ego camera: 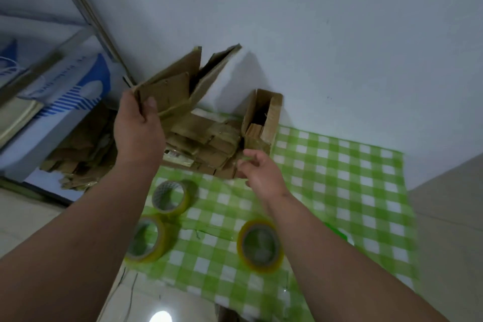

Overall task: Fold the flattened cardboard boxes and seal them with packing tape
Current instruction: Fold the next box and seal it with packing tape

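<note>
Left hand (139,128) fingers grip flattened box (177,86), raised at 11 o'clock; right hand (261,172) fingers loosely curled, empty, over cardboard stack (206,144).

The scene is dim, with a cool bluish cast over the white wall (339,34). The raised flattened cardboard box (180,86) above the left hand's (138,133) fingers throws a soft shadow rightward onto the wall. The right hand (261,172) is motion-blurred at its fingertips. Straight edges bow toward the frame's borders. A bright glare spot, perhaps a reflected lamp, sits on the floor (160,317).
</note>
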The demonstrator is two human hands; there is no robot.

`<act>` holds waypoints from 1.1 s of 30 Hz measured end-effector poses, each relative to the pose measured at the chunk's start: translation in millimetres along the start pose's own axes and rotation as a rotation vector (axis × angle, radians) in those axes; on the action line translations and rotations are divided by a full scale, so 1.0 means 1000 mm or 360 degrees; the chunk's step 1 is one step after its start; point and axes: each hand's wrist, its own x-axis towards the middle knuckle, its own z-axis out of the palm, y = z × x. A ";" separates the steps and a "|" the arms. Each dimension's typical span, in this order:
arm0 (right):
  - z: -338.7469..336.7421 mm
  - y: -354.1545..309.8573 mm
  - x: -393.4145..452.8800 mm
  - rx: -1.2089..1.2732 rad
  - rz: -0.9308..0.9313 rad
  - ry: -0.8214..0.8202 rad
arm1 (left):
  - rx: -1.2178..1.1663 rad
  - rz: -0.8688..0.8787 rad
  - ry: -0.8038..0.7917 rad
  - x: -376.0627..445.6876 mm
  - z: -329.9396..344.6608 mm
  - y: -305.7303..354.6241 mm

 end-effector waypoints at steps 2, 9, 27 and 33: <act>-0.012 -0.003 -0.008 0.0016 -0.0016 0.0114 | -0.0107 -0.0108 0.0037 -0.006 -0.004 0.013; -0.071 -0.012 -0.034 0.0098 -0.0184 0.0585 | -0.0437 -0.0405 -0.0079 -0.028 -0.013 0.043; -0.107 -0.004 -0.080 0.0215 -0.0207 0.0715 | -0.0719 -0.0831 0.0040 -0.034 -0.021 0.055; -0.100 -0.012 -0.080 0.0201 -0.0240 0.0834 | -0.0482 -0.0896 -0.0313 -0.022 -0.014 0.020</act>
